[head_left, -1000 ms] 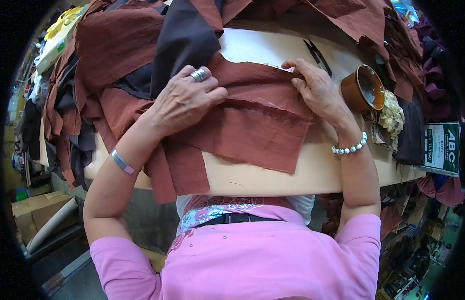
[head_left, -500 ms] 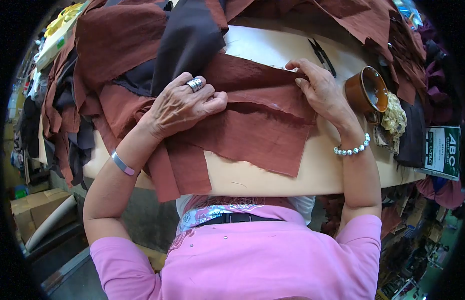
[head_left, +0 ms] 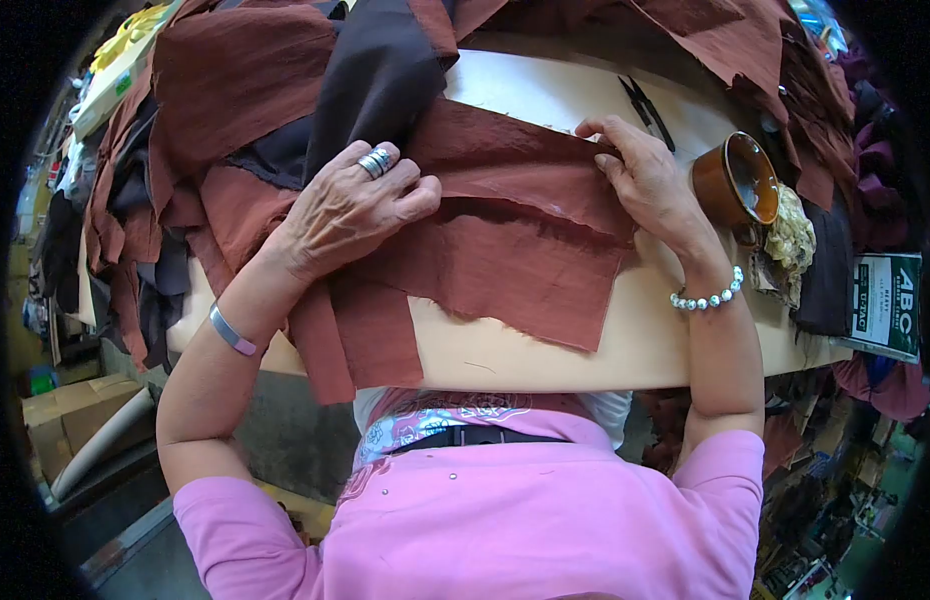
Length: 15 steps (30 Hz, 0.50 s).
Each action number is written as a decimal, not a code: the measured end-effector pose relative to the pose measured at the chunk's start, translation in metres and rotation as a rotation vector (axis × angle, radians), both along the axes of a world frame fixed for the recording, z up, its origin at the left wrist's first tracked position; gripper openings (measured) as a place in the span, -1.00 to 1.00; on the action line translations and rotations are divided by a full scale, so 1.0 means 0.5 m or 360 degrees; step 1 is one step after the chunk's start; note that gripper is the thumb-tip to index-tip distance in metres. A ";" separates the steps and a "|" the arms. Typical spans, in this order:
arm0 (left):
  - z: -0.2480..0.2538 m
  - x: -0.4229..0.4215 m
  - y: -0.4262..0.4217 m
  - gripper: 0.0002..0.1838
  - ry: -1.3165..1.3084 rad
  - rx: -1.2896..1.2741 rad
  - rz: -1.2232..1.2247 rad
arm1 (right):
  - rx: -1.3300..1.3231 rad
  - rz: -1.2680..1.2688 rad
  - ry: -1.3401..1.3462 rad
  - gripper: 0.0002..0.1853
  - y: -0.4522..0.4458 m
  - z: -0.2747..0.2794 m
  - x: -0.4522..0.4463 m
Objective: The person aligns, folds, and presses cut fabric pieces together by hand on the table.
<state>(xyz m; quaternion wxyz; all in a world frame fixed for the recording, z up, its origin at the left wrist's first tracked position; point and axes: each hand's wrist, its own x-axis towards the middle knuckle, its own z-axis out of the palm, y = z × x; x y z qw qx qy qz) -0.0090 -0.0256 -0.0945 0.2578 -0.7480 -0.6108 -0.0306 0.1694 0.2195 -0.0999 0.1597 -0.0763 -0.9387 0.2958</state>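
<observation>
A reddish-brown piece of fabric (head_left: 520,265) lies across the table before me, with a fold and a frayed edge running along its length. My left hand (head_left: 360,205), wearing rings, is closed with curled fingers on the left part of this fabric; its fingertips are hidden. At the far right corner, my right hand (head_left: 645,185) pinches the upper edge between thumb and fingers. Dark fabric (head_left: 380,75) drapes down just beyond my left hand. Narrower brown strips (head_left: 355,335) hang toward the table's front edge.
Thread snips (head_left: 647,112) lie beyond my right hand. A brown glazed mug (head_left: 720,185) stands right of it, beside a crumpled yellowish lump (head_left: 793,240). Brown and dark cloth heaps cover the table's back and left. A green-and-white ABC packet (head_left: 885,305) sits at the right edge.
My left hand has slid slightly left and toward me along the fabric, its elbow moving outward. My right hand stays almost in place, still pinching the edge.
</observation>
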 end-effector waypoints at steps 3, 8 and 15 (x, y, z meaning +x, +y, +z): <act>-0.001 -0.022 -0.008 -0.93 0.0026 -0.0055 0.0088 | -0.0004 -0.0007 -0.0023 -0.73 -0.002 0.003 0.000; 0.010 -0.001 -0.009 -0.90 -0.0209 0.0020 0.0130 | -0.0008 -0.0019 -0.0003 -0.73 0.003 0.000 0.001; 0.011 0.020 -0.030 -0.90 -0.0590 0.0077 0.0300 | -0.0101 -0.0093 -0.0039 -0.74 -0.005 0.024 0.001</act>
